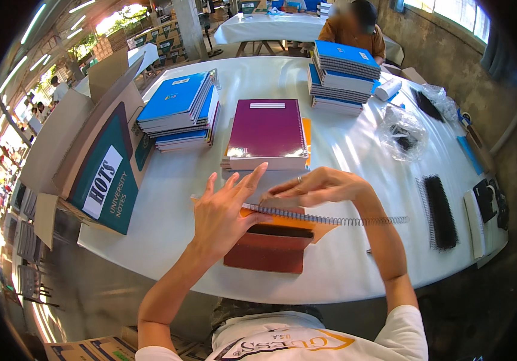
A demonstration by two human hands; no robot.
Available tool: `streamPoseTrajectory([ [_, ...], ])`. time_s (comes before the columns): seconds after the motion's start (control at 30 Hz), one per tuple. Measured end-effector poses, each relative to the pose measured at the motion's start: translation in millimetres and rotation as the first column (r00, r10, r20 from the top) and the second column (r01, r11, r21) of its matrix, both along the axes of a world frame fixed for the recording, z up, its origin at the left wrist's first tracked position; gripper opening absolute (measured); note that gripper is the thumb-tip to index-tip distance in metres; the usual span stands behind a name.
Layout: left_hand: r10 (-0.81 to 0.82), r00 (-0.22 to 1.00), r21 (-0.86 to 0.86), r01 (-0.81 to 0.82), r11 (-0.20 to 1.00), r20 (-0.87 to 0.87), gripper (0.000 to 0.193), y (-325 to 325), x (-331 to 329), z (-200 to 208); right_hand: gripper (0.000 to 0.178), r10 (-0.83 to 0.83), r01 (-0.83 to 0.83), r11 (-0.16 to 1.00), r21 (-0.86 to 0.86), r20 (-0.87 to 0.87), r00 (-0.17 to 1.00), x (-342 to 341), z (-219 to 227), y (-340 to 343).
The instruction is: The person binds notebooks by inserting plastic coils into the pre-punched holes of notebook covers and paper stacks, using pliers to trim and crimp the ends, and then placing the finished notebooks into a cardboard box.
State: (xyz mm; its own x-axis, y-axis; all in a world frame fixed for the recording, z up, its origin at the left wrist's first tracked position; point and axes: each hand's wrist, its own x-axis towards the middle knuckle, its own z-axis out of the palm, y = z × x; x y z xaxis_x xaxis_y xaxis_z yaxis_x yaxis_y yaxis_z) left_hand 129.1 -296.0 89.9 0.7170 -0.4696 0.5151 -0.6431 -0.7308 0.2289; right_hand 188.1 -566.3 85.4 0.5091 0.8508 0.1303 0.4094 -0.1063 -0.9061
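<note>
A notebook with an orange cover (pixel 324 231) sits spine up in front of me, against a red-brown block (pixel 264 253). A dark wire coil (pixel 360 221) runs along its spine and sticks out well past the right end. My left hand (pixel 225 207) is at the left end of the spine, fingers spread and raised, its thumb resting against the notebook. Above the coil, my right hand (pixel 327 186), with a ring on one finger, is closed around a small brown piece (pixel 279 201). Motion blurs that piece, so its kind is unclear.
Behind the notebook lies a purple-covered stack (pixel 267 129). Blue notebook stacks stand at left (pixel 177 99) and right (pixel 344 72). An open carton (pixel 105 174) flanks the left. Loose black coils (pixel 439 210) and a plastic bag (pixel 403 132) lie right. A person (pixel 354 30) sits across the table.
</note>
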Motion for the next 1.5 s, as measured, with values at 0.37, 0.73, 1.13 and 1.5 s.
streamPoseTrajectory([
  [0.37, 0.076, 0.997, 0.021, -0.076, 0.997, 0.022, 0.099, 25, -1, 1, 0.048, 0.059, -0.029, 0.965, 0.26, -0.106, 0.993, 4, 5, 29],
  [0.73, -0.17, 0.946, -0.767, -0.111, 0.632, -0.277, 0.113, 58, 15, -40, 0.053, 0.014, -0.013, 0.999, -0.036, 0.02, 1.0, 19, 13, 61],
  [1.13, -0.466, 0.849, -0.957, -0.14, 0.253, -0.248, 0.092, 43, 16, -72, 0.056, 0.079, -0.077, 0.98, 0.183, -0.001, 0.997, 28, 15, 74],
  [1.5, -0.565, 0.786, -0.947, -0.077, 0.312, -0.251, 0.092, 52, 18, -64, 0.052, -0.144, 0.149, 0.983, -0.102, 0.061, 0.988, 20, 16, 68],
])
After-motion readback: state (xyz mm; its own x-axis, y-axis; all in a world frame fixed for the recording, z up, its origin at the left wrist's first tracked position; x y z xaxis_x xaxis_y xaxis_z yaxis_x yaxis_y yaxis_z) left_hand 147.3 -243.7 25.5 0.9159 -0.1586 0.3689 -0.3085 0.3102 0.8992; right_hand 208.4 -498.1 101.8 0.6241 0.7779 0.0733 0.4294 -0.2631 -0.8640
